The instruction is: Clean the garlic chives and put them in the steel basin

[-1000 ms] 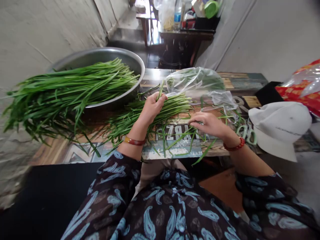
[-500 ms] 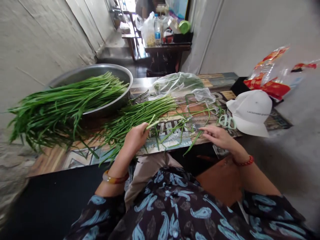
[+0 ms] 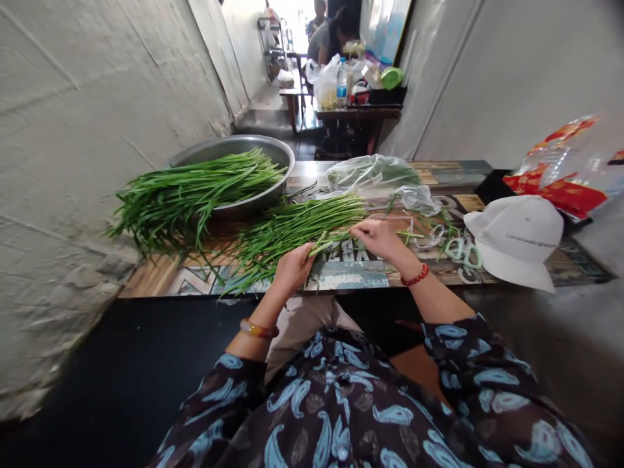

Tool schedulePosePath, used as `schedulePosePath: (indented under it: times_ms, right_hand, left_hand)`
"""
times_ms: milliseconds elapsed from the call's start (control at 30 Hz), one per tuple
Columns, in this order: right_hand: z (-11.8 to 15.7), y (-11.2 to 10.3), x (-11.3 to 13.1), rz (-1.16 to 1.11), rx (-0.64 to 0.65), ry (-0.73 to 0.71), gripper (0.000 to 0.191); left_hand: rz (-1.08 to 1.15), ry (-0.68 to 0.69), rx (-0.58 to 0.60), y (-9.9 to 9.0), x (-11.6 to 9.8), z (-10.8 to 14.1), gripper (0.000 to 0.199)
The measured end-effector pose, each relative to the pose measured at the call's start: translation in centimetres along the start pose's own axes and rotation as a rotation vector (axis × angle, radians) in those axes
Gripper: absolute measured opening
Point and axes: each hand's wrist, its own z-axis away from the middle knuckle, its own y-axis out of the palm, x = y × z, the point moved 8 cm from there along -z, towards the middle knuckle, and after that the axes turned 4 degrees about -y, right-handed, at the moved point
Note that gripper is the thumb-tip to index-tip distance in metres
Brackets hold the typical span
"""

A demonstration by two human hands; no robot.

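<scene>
While the left hand [image 3: 294, 265] grips a few green stalks [image 3: 325, 246] between thumb and fingers, the right hand [image 3: 383, 239] meets their far-right ends with its fingertips drawn together; whether it pinches them cannot be told; both are over the near part of the table [image 3: 341, 279], just beside a loose pile of greens [image 3: 302, 224] lying there; the work looks partway along, since a large heap [image 3: 195, 185] rests in the metal bowl [image 3: 277, 149] on the left, leaves hanging over its side, while the pile and the handful are out on the wood; which lot is finished and how much remains is unclear; loose scraps [image 3: 431, 224] lie on the right, near the clear bag [image 3: 373, 172] and the scissors [image 3: 463, 250]; as for writing, the table top bears big block letters [image 3: 358, 250], partly covered, and what looks like an R [image 3: 451, 207] on the far right; the white cap [image 3: 519, 227] carries dark lettering too small to read; the far bottle [image 3: 341, 84] has a blue label, its words, if any, illegible.
</scene>
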Motion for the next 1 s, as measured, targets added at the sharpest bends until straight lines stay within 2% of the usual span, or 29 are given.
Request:
schedulePosePath:
  times_ms: [100, 200, 300, 400, 500, 600, 700, 800, 900, 1000]
  right_hand:
    - [-1.4, -0.6, -0.6, 0.028, -0.085, 0.015, 0.025]
    - [-1.3, 1.4, -1.0, 0.093, -0.046, 0.022, 0.027]
    - [0.9, 2.9, -0.8, 0.037, -0.009, -0.1, 0.031]
    - [3.3, 2.0, -1.3, -0.093, -0.009, -0.17, 0.023]
    - [3.8, 0.2, -3.0, -0.184, -0.067, -0.099, 0.021]
    - [2.0, -1.0, -4.6, -0.1, -0.174, 0.008, 0.024]
    - [-0.5, -0.3, -5.5, 0.06, -0.172, 0.093, 0.022]
    - [-2.0, 0.8, -6.1, 0.176, -0.138, 0.174, 0.018]
    - [-2.3, 1.4, -6.5, 0.209, -0.145, 0.233, 0.018]
    - [-2.1, 1.8, -6.7, 0.201, -0.135, 0.247, 0.017]
  left_hand:
    - [0.002, -0.018, 0.013, 0.2, 0.0, 0.0, 0.03]
    - [0.004, -0.033, 0.021, 0.1, 0.1, -0.1, 0.031]
    - [0.003, -0.033, 0.034, 0.1, 0.0, 0.0, 0.031]
    - [-0.005, -0.031, 0.05, 0.1, -0.2, 0.0, 0.032]
    - [0.0, -0.046, 0.049, 0.2, -0.2, 0.0, 0.032]
    - [0.029, -0.073, 0.042, 0.1, -0.1, -0.3, 0.034]
    - [0.044, -0.135, 0.015, -0.6, 0.7, -0.8, 0.037]
    - [-0.034, -0.191, 0.025, -1.5, 1.6, -1.7, 0.036]
    - [-0.178, -0.214, 0.086, -1.7, 2.3, -2.7, 0.035]
    - [-0.272, -0.238, 0.081, -1.8, 3.0, -4.0, 0.036]
